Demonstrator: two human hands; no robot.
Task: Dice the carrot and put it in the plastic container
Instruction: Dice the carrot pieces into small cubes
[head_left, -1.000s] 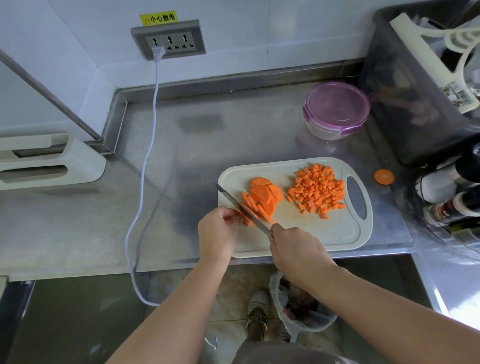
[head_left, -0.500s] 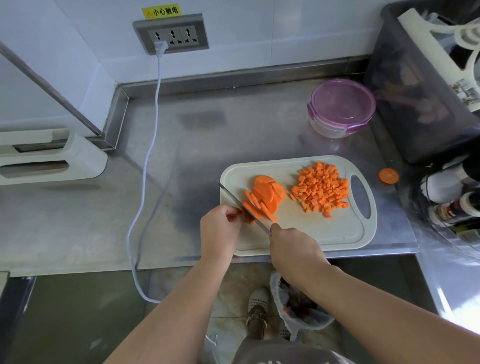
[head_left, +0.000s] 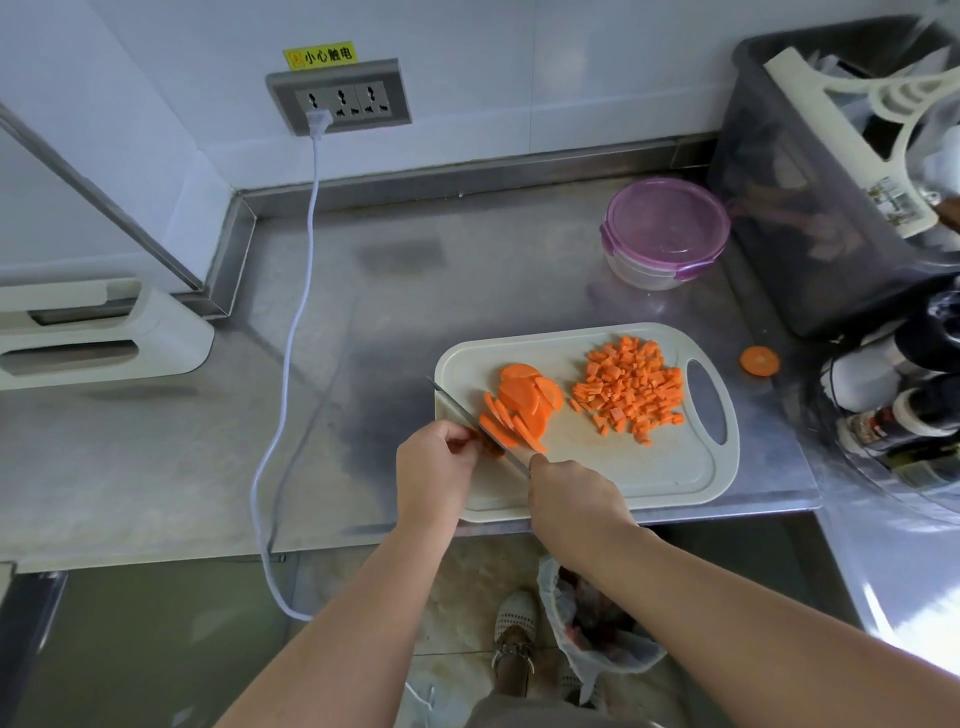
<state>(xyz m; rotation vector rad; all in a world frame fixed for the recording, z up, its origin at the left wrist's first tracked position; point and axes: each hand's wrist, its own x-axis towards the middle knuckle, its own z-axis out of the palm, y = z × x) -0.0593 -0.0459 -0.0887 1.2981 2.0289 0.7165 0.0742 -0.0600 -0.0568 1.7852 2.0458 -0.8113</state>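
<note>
Steel counter (head_left: 363, 312), pale plastic cutting board (head_left: 623, 467); orange carrot dice (head_left: 631, 387) at its right; slices (head_left: 522, 402) undiced; left hand (head_left: 434, 467) pinching carrot stub (head_left: 491, 448), right hand (head_left: 571, 493) gripping knife (head_left: 467, 415); purple-lidded plastic container (head_left: 665, 231) behind, closed.

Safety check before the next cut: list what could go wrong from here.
1. The left hand pinches a small carrot end right against the knife held by the right hand; a slip could nick the fingers.
2. The cutting board lies at the front edge of the counter; pressure may shift it or drop pieces.
3. The plastic container has its lid on, so the diced carrot cannot go in yet.
</note>
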